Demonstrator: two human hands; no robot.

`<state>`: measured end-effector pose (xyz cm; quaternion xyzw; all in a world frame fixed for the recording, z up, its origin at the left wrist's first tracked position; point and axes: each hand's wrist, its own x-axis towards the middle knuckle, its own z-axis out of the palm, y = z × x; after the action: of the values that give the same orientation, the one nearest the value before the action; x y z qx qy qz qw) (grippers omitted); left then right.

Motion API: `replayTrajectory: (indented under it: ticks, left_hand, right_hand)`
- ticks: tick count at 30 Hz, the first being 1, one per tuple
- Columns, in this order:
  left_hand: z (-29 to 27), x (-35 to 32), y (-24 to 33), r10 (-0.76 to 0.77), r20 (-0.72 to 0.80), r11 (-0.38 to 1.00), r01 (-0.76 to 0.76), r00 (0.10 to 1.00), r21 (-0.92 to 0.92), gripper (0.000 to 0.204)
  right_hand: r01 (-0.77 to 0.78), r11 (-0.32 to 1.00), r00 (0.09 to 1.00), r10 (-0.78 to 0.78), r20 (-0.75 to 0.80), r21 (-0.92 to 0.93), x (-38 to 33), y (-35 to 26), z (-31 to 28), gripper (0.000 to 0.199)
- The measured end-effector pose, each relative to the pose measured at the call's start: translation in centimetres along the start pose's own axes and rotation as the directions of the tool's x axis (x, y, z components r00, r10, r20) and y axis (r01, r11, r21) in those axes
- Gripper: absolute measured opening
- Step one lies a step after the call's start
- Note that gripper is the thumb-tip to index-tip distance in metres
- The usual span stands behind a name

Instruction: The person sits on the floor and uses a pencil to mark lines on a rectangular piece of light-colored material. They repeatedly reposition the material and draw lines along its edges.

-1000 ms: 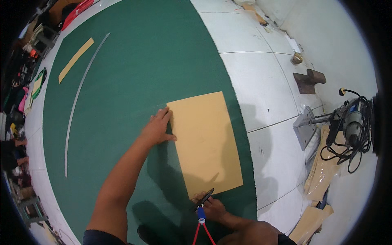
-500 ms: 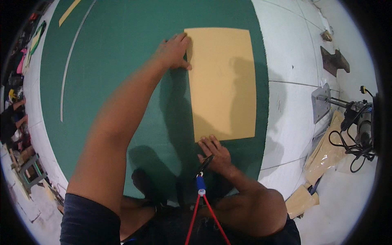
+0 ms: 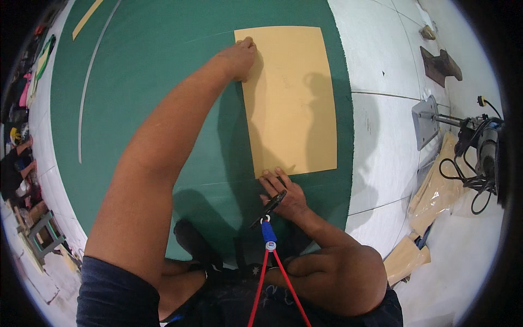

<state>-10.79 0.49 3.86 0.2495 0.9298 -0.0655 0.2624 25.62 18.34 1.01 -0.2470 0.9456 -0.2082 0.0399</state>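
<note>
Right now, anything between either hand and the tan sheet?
No. The left hand already rests on the far left corner of the tan sheet, and the right hand touches its near edge on the green mat.

The tan rectangular sheet (image 3: 289, 98) looked like matt card or thin board, smooth and unprinted, with only faint pencil-like marks. Under it the green mat (image 3: 163, 82) was dull and finely textured, like felt or cutting-mat vinyl; which one could not be told. The floor tiles (image 3: 381, 71) were pale, smooth and faintly glossy. The dark tool (image 3: 271, 206) at the right hand (image 3: 286, 193) looked like black metal or plastic, slightly shiny. The power tool (image 3: 485, 147) had a metal base plate and rubbery black cable.
</note>
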Motion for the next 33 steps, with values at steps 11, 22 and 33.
replayTrajectory:
  ticks: [11,22,33]
  left_hand:
    - [-0.7,-0.6,3.8,-0.111,-0.030,0.978,0.104,0.993,-0.179,0.134]
    - [-2.3,-0.4,6.1,-0.029,-0.034,0.998,0.031,0.999,0.048,0.132]
    - [-3.2,-0.6,6.7,-0.012,0.054,0.982,0.022,0.998,-0.187,0.137]
  right_hand:
    - [0.022,0.989,0.999,-0.019,-0.028,0.145,0.6,0.4,-0.6,0.051]
    - [-0.414,0.517,0.676,0.726,-0.128,0.749,9.1,18.1,-10.2,0.032]
    - [-0.204,0.751,0.792,0.504,-0.345,0.628,26.6,28.1,-11.7,0.038]
